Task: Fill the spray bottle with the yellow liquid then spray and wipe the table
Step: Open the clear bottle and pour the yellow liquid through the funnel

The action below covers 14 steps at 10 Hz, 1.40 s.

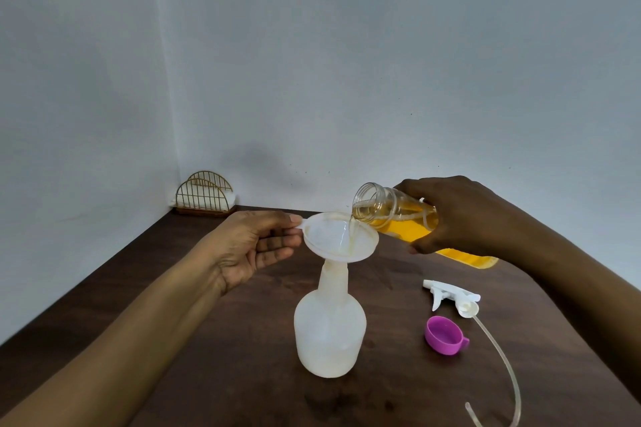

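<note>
A translucent white spray bottle (329, 329) stands upright on the dark wooden table (215, 374), its neck open. A white funnel (338, 236) sits in the neck. My left hand (255, 246) pinches the funnel's small side tab between thumb and fingers. My right hand (461, 215) grips a clear bottle of yellow liquid (406, 218), tilted with its mouth over the funnel. A thin stream runs from the mouth into the funnel. The white spray head (451, 298) with its long dip tube (503, 367) lies on the table to the right.
A purple cap (444, 334) lies beside the spray head. A gold wire holder with white napkins (204, 196) stands in the far left corner against the wall. The table's left edge runs diagonally toward me.
</note>
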### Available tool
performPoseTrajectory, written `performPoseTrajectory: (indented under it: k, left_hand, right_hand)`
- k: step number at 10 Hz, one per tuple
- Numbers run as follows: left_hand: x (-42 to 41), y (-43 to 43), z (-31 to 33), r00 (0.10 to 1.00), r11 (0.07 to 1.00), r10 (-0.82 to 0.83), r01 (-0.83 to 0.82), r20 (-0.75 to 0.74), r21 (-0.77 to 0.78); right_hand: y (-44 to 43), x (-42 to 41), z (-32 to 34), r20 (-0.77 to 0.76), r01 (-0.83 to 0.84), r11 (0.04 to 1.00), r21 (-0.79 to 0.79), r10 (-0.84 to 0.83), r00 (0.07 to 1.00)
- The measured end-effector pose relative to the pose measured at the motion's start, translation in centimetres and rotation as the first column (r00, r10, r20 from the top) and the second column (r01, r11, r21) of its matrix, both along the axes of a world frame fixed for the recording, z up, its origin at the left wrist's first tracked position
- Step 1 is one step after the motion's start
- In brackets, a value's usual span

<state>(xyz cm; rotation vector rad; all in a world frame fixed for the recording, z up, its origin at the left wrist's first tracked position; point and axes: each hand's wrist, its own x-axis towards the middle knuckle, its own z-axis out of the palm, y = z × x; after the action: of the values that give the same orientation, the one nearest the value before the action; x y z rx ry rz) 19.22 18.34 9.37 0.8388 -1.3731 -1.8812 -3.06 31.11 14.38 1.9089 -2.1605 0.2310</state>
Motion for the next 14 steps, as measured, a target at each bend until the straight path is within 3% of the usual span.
performPoseTrajectory:
  k: [14]
  left_hand:
    - [-0.07, 0.00, 0.02, 1.000, 1.000, 0.007, -0.007, -0.004, 0.000]
  right_hand:
    - [-0.16, -0.06, 0.17, -0.036, 0.005, 1.000, 0.016, -0.004, 0.999]
